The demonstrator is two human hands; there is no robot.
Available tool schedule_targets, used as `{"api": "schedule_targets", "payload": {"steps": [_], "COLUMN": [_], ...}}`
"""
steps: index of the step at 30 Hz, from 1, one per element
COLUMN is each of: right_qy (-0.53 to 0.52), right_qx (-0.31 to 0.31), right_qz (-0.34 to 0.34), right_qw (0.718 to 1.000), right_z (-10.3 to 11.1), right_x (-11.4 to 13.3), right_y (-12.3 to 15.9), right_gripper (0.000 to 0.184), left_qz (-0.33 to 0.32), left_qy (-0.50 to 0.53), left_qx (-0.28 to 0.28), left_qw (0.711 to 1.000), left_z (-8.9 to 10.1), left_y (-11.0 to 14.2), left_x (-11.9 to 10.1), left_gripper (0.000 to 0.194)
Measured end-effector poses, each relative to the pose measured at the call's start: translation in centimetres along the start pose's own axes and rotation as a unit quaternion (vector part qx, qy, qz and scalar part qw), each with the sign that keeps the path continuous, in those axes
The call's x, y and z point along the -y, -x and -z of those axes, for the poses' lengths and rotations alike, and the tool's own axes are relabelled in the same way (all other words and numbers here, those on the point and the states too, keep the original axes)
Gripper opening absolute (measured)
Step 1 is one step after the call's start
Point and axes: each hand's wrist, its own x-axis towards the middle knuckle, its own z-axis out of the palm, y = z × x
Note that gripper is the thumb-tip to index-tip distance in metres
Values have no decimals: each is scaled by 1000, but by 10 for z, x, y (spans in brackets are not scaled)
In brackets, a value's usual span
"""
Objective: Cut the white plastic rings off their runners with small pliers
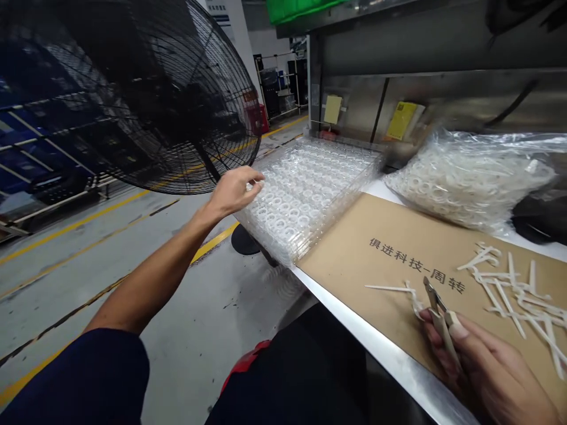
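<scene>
1. Left hand (234, 192): half open, fingers loosely curled, fingertips at the near edge of the tray stack; whether it has hold of anything cannot be told.
2. Stack of clear plastic trays (310, 195): at the far left of the table, white rings seated in rows. Likely light, slick and flexible; best taken by its outer edges with support beneath.
3. Right hand (482, 372): at near right, closed around the handles of the side cutters (436, 298). Their metal head points far.
4. White plastic runners (514, 289): loose pile at right, one piece reaching left to the cutters. Likely light, stiff and prone to snapping; safest held by a main stem.
5. Cardboard sheet (390, 260): printed with dark Chinese characters, lying on the metal-edged table (381, 348).
6. Clear plastic bag (469, 183): at far right, filled with white rings. Soft and slippery; easiest lifted from beneath
</scene>
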Motion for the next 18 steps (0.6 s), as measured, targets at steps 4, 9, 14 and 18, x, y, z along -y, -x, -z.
{"api": "schedule_targets", "payload": {"steps": [4,9,14,18], "right_qy": [-57,-46,4,59], "right_qx": [-22,-96,-101,-90], "right_qz": [53,178,214,223], "right_qw": [997,978,972,969], "right_z": [-10,-1,8,10], "right_x": [22,29,23,19], "right_y": [2,-17,-29,-29], "right_gripper": [43,38,39,43], "left_qz": [-44,-205,-232,-287], "left_qy": [36,205,128,59], "left_qx": [-85,56,246,231], "left_qw": [995,955,932,928], "left_z": [9,-34,-94,-108], "left_y": [26,52,38,22], "left_x": [-86,-210,-299,-313], "left_gripper": [24,24,30,22]}}
